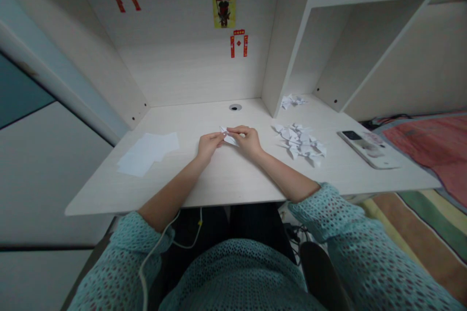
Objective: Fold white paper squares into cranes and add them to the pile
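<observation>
A small folded piece of white paper (229, 137) lies on the pale desk (233, 180) at its middle. My left hand (208, 145) pinches its left tip with the fingertips. From the other side my right hand (248, 139) presses on top of it with curled fingers. Both forearms rest over the front of the desk.
A stack of flat white sheets (148, 153) lies to the left. A heap of folded paper shapes (301, 143) sits to the right, with a few more (292, 101) under the shelf. A phone (367, 148) lies at the far right. A cable hole (235, 107) is behind my hands.
</observation>
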The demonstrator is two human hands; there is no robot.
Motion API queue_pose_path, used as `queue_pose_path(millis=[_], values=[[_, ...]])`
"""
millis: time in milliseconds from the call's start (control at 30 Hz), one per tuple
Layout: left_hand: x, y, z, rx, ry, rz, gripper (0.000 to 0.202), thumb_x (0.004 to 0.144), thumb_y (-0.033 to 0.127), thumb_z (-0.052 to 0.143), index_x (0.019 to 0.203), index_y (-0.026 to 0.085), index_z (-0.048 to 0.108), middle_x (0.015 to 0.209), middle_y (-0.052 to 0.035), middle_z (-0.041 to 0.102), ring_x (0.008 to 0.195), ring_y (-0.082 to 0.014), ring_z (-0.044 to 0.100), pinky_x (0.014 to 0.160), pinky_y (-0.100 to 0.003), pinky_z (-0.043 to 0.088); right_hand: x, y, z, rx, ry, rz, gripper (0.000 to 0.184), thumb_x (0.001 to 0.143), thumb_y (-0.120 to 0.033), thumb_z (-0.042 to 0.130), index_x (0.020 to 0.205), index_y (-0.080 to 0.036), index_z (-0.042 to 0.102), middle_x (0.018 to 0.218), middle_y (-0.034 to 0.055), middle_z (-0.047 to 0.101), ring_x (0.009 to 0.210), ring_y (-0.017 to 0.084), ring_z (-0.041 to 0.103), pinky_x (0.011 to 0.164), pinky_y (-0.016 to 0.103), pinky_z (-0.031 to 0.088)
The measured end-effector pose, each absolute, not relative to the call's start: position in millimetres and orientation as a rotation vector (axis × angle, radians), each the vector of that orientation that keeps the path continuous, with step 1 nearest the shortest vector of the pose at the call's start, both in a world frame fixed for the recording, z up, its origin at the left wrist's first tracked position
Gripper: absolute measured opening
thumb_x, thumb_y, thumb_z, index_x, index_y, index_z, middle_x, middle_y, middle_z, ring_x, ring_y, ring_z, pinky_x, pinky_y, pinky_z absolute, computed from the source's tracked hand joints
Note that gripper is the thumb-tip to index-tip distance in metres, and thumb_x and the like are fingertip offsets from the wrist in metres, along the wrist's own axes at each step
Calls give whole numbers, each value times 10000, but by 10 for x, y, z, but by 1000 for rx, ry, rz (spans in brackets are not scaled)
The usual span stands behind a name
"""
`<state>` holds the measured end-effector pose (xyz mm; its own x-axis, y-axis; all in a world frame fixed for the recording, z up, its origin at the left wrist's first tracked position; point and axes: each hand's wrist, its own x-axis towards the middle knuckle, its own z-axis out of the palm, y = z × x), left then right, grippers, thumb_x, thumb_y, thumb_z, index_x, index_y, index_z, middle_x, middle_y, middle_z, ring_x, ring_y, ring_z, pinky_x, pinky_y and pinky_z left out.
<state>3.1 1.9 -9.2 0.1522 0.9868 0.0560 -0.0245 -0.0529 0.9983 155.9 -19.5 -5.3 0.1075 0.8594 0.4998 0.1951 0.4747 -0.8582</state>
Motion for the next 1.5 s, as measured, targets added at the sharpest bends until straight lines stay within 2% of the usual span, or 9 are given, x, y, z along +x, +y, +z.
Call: queue_pose_path(millis=[267,433,500,600,667,867,1033,1167,1500], values=[[39,2,-58,1317,1078,1191,358,591,474,730,775,167,716,747,-45,671,687,-144,585,629,-246,444,1560,-200,-33,-1019,-1458,671,240,719,-366,647,896,-223,725,901,53,699,807,170,601,787,302,439],[66,-42,9,1310,1064,1230,368,606,499,714,781,175,711,762,-39,664,704,-143,573,634,-243,437,1539,-170,-26,-995,-1289,846,493,628,-398,706,1073,-192,653,801,30,673,695,137,572,668,258,433],[75,-48,24,1286,1035,1250,363,611,496,709,778,174,706,783,-41,669,736,-152,580,664,-249,445,1537,-165,-27,-1040,-1235,947,480,616,-456,699,1003,-174,675,725,18,654,636,128,545,591,239,401],[74,-44,30,1287,1020,1285,352,625,485,698,773,166,700,803,-42,676,773,-158,582,686,-249,443,1540,-170,-43,-1146,-1281,1016,413,647,-557,635,663,-148,686,533,-6,559,521,104,449,496,235,308],[65,-36,25,1288,1050,1299,345,636,476,689,791,168,701,822,-40,679,787,-158,580,677,-243,434,1537,-177,-56,-1172,-1326,1003,452,657,-587,612,550,-149,646,454,-23,481,477,91,386,474,243,262],[33,-9,3,1195,1116,1290,349,651,480,675,832,183,694,887,-60,681,806,-171,587,617,-236,414,1495,-199,-43,-1090,-1334,1074,398,563,-522,711,676,-141,702,566,-4,585,522,89,420,513,236,298],[38,-9,1,1208,1118,1317,354,662,497,656,813,178,681,860,-58,677,783,-170,589,612,-243,414,1495,-184,-52,-1119,-1338,1107,406,530,-518,728,673,-137,713,555,2,598,499,82,399,497,241,278],[59,-33,13,1260,1103,1371,319,672,471,650,774,170,676,826,-43,672,776,-167,585,632,-252,422,1520,-178,-74,-1146,-1382,1118,410,538,-541,716,627,-141,695,488,-18,539,459,70,329,469,246,219],[78,-40,13,1342,1033,1396,293,694,450,633,734,162,665,764,-36,660,716,-151,579,656,-259,430,1489,-193,-51,-1036,-1474,1130,419,649,-570,621,622,-152,609,516,-27,495,483,74,359,473,227,249]])
